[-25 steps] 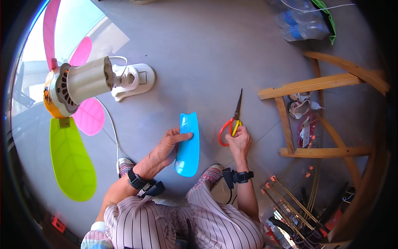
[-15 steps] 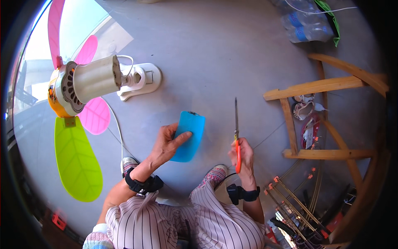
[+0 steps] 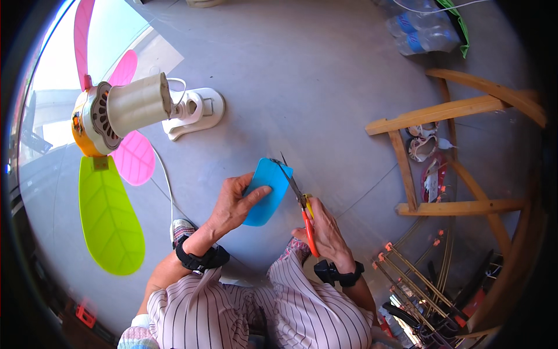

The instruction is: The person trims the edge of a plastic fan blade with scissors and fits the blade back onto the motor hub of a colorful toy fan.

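A flat blue piece with rounded corners and a small dark patch at its top edge is pinched in my left hand, the thumb pressing on its face. My right hand is closed round the orange-and-yellow handles of a pair of scissors. The dark scissor blades point up and left, crossing the upper right corner of the blue piece close to the dark patch. Whether the blades touch the piece cannot be told. The fingers of my right hand are partly hidden behind the handles.
At left stands a fan with pink and green blades and a white base. A wooden frame is at right, a basket-like jumble of rods below it. Plastic-wrapped bottles lie far right.
My right hand has turned and moved left, bringing the scissors from upright and apart to slanting over the blue piece's top corner. The left hand has hardly moved; the piece is tilted slightly more.
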`<action>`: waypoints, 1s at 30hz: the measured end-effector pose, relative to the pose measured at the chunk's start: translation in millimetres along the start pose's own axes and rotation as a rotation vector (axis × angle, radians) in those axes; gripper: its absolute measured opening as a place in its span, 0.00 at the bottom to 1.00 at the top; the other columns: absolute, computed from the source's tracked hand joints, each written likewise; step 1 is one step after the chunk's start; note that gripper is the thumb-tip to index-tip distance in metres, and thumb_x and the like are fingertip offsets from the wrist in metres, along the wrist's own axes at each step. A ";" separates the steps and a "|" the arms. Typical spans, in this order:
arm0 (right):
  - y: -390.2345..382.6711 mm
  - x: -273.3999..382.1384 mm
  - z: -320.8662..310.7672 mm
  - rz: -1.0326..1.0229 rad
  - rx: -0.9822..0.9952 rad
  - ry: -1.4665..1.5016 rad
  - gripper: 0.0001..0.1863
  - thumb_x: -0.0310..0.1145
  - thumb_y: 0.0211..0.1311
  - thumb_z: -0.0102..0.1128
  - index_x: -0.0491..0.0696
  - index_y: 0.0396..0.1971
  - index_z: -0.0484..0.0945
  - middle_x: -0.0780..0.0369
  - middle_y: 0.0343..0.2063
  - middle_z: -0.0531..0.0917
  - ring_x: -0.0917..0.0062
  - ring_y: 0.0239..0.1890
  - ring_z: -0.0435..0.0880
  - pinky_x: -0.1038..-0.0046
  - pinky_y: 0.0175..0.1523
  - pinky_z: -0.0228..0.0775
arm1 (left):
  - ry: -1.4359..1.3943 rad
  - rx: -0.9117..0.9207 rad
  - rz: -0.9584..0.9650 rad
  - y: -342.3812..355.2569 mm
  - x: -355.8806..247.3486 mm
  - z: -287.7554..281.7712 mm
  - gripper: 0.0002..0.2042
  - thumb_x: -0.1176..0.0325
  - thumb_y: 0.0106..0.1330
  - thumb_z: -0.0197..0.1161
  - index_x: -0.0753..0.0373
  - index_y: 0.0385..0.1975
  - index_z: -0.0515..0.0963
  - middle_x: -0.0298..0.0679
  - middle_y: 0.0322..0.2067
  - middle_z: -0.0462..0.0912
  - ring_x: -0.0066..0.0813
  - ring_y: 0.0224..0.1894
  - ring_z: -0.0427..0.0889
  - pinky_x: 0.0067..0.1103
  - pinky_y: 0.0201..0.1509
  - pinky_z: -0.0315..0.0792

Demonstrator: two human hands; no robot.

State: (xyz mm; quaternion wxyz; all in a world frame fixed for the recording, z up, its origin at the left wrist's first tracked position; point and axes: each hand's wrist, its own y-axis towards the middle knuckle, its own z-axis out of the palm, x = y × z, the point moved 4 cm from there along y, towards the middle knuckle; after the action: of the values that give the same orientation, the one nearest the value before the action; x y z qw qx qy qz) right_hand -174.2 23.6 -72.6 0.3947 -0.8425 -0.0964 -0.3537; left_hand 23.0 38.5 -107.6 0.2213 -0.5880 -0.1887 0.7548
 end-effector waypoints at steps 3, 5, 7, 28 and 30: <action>0.3 -1.3 0.5 0.023 -0.012 -0.010 0.39 0.43 0.41 0.71 0.42 0.50 0.60 0.54 0.36 0.73 0.62 0.34 0.75 0.64 0.39 0.69 | 0.014 0.004 0.007 -1.0 1.2 2.2 0.11 0.67 0.63 0.58 0.69 0.38 0.76 0.30 0.26 0.77 0.14 0.29 0.71 0.17 0.34 0.70; 0.0 1.0 0.8 -0.046 -0.026 -0.038 0.38 0.45 0.42 0.70 0.41 0.49 0.61 0.53 0.35 0.73 0.62 0.34 0.75 0.64 0.38 0.68 | 0.024 0.006 0.012 -1.2 1.8 3.0 0.10 0.67 0.63 0.57 0.69 0.38 0.76 0.31 0.25 0.77 0.14 0.29 0.71 0.17 0.33 0.70; -1.2 0.5 1.3 -0.039 -0.031 -0.038 0.38 0.46 0.42 0.70 0.41 0.49 0.61 0.53 0.36 0.73 0.62 0.34 0.75 0.64 0.39 0.68 | 0.032 0.007 0.018 -1.0 2.7 4.0 0.10 0.67 0.63 0.57 0.68 0.37 0.76 0.31 0.25 0.77 0.14 0.29 0.71 0.17 0.33 0.70; -1.6 7.4 -3.1 -0.085 -0.169 -0.141 0.27 0.52 0.45 0.67 0.43 0.25 0.67 0.55 0.10 0.72 0.57 0.15 0.75 0.66 0.20 0.66 | -0.050 0.021 0.020 -4.4 3.5 4.5 0.10 0.66 0.64 0.57 0.67 0.37 0.75 0.29 0.24 0.77 0.12 0.26 0.72 0.15 0.29 0.70; -2.2 3.9 -3.1 -0.102 -0.176 -0.131 0.26 0.52 0.46 0.67 0.43 0.24 0.67 0.55 0.09 0.71 0.58 0.14 0.75 0.67 0.19 0.66 | -0.086 0.048 -0.006 -4.9 2.9 4.3 0.10 0.66 0.64 0.57 0.67 0.37 0.75 0.29 0.25 0.77 0.13 0.26 0.73 0.15 0.29 0.70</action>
State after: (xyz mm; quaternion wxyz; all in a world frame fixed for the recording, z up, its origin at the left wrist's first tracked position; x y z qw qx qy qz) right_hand -174.0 22.4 -67.3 0.2934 -0.8892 -0.1335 -0.3245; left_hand 18.8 44.1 -106.3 0.2296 -0.5490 -0.1816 0.7829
